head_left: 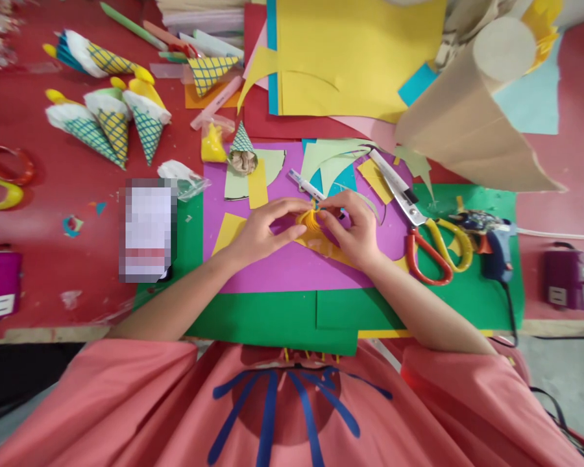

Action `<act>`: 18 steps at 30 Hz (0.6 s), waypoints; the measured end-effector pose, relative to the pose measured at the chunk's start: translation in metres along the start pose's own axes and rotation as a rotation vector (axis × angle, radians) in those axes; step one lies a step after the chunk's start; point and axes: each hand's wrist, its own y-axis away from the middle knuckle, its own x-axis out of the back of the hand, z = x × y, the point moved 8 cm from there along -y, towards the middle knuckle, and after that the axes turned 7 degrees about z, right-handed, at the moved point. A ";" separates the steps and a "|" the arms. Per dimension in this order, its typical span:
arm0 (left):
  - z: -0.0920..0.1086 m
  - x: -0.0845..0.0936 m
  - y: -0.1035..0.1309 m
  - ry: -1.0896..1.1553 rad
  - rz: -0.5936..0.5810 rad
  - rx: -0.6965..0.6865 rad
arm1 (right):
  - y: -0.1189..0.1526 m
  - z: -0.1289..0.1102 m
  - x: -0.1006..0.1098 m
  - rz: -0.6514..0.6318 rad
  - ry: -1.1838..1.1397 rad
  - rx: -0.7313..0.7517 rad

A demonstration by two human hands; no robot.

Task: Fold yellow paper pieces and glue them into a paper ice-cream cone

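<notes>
A small yellow paper piece with curved, ridged strips (311, 222) is between my fingertips, above the purple sheet (272, 272). My left hand (267, 230) grips its left side with thumb and fingers. The thumb and index finger of my right hand (354, 230) pinch its upper right edge. Under my right hand lies a flat yellow paper scrap (328, 248). Just beyond my fingers is a white marker (305, 185). Scissors with red and yellow handles (411, 213) lie to the right of my right hand. A small patterned paper cone (243, 143) stands further back on the left.
A blue glue gun (497, 256) lies at the right on the green sheet (267, 318). Several finished paper cones (111, 120) lie far left, above a phone (147, 227). Yellow sheets (355, 52) are stacked at the back; a large brown paper cone (467, 123) leans back right.
</notes>
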 end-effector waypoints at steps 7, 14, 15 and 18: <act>0.012 0.005 0.001 -0.138 0.055 -0.160 | 0.002 0.002 0.000 0.002 -0.030 -0.047; 0.013 0.003 0.006 -0.264 0.123 -0.236 | 0.007 -0.010 -0.015 -0.212 -0.136 0.071; 0.013 0.002 0.006 -0.289 0.118 -0.244 | 0.007 -0.011 -0.015 -0.210 -0.130 0.086; 0.017 0.001 0.007 -0.394 0.121 -0.306 | 0.007 -0.011 -0.013 -0.180 -0.100 0.104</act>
